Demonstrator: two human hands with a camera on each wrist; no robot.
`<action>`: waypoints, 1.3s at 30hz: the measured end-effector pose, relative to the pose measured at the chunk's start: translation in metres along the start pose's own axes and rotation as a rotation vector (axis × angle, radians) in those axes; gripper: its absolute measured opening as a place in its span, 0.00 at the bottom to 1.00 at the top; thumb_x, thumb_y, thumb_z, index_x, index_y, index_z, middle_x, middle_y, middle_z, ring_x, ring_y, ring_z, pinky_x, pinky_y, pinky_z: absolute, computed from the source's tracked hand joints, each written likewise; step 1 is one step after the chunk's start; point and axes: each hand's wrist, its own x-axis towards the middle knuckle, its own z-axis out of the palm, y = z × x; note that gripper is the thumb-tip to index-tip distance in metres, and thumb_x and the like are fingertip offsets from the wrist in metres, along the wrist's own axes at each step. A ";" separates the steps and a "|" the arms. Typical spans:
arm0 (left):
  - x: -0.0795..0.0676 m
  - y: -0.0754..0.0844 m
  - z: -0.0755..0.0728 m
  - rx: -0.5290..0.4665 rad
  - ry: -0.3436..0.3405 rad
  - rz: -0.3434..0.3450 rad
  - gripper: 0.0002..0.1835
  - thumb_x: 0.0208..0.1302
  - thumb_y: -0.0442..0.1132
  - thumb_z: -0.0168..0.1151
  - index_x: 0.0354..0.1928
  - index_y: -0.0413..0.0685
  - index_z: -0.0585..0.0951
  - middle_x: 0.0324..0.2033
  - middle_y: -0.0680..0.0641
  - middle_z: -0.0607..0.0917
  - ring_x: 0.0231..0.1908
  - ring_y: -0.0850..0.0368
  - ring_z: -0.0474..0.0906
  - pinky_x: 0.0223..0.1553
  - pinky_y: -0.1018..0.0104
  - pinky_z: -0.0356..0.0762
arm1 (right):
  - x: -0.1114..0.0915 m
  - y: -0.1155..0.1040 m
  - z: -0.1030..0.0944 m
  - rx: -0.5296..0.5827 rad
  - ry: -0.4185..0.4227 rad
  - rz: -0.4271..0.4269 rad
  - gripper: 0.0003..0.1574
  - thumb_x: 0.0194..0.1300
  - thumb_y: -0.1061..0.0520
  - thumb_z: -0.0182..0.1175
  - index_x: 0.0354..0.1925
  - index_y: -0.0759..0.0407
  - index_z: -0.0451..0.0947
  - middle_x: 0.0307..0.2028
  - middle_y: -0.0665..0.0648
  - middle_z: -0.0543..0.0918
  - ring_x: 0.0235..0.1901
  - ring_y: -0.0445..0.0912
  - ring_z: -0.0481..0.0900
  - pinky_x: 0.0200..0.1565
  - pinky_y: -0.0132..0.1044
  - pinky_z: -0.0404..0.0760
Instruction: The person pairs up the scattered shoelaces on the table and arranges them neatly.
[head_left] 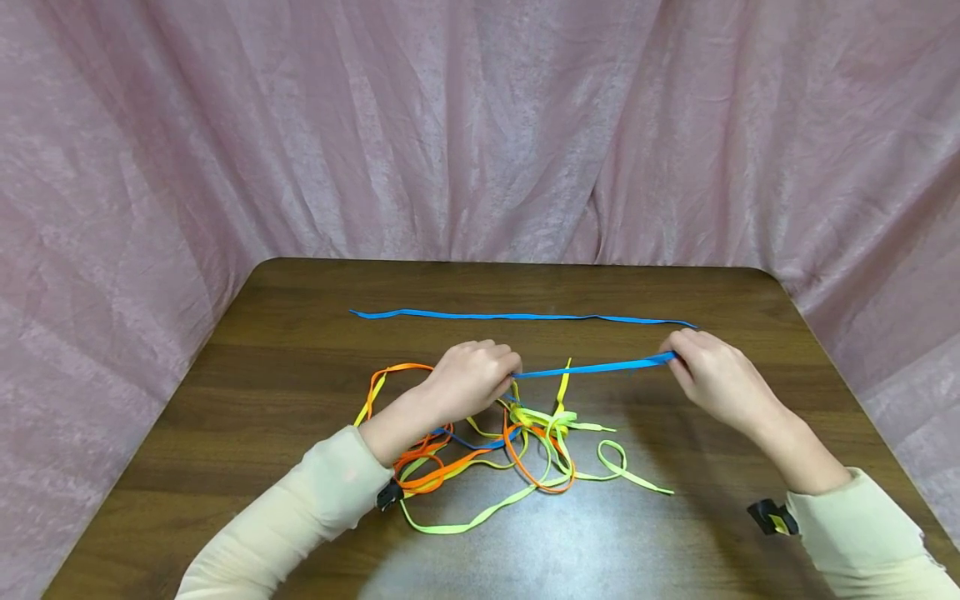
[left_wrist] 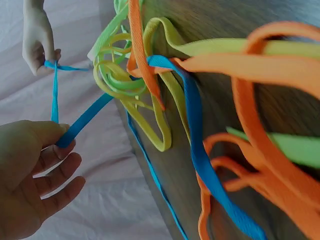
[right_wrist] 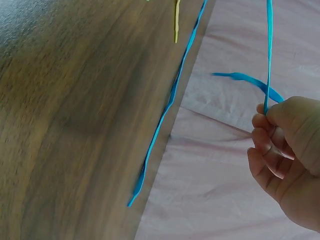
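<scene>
A blue shoelace [head_left: 592, 368] is stretched between the two hands above the table. My left hand [head_left: 474, 379] pinches it between thumb and forefinger, the other fingers loosely bent in the left wrist view. From that pinch the lace [left_wrist: 87, 120] runs on into a tangle of laces. Its other stretch is pinched by my right hand [head_left: 716, 375], with a short blue end [right_wrist: 242, 77] sticking out past the fingers in the right wrist view. Yellow-green laces [head_left: 555, 421] and orange laces [head_left: 427, 462] lie looped together below and beside the left hand.
A second blue shoelace [head_left: 480, 316] lies nearly straight along the back of the brown wooden table [head_left: 300, 350]. A light green lace end [head_left: 645, 482] reaches out to the right of the tangle. Pink curtains [head_left: 450, 125] hang behind the table and at its sides.
</scene>
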 end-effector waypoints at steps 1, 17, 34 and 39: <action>-0.002 -0.002 -0.001 0.004 0.001 -0.001 0.04 0.57 0.35 0.59 0.31 0.52 0.81 0.26 0.56 0.81 0.27 0.60 0.75 0.27 0.69 0.71 | 0.000 0.001 -0.001 -0.002 0.000 0.000 0.12 0.46 0.71 0.61 0.28 0.57 0.73 0.25 0.49 0.75 0.24 0.42 0.70 0.25 0.39 0.70; -0.033 -0.023 -0.017 0.031 -0.017 -0.072 0.03 0.55 0.36 0.62 0.30 0.53 0.83 0.26 0.57 0.82 0.25 0.61 0.76 0.26 0.68 0.72 | -0.013 0.015 -0.013 -0.058 -0.004 0.032 0.12 0.45 0.71 0.60 0.27 0.57 0.72 0.21 0.46 0.70 0.22 0.39 0.63 0.22 0.34 0.65; -0.053 -0.029 -0.032 0.015 -0.047 -0.142 0.05 0.53 0.33 0.60 0.29 0.52 0.82 0.26 0.56 0.81 0.26 0.60 0.76 0.26 0.66 0.73 | -0.025 0.027 -0.023 -0.076 0.001 0.072 0.16 0.43 0.73 0.64 0.28 0.58 0.73 0.24 0.48 0.74 0.23 0.38 0.66 0.24 0.34 0.67; -0.056 -0.029 -0.036 0.003 -0.060 -0.153 0.06 0.53 0.32 0.59 0.30 0.52 0.82 0.26 0.57 0.80 0.25 0.60 0.75 0.24 0.67 0.72 | -0.028 0.033 -0.027 -0.091 -0.014 0.118 0.15 0.44 0.74 0.63 0.29 0.58 0.73 0.25 0.50 0.75 0.23 0.40 0.67 0.24 0.38 0.68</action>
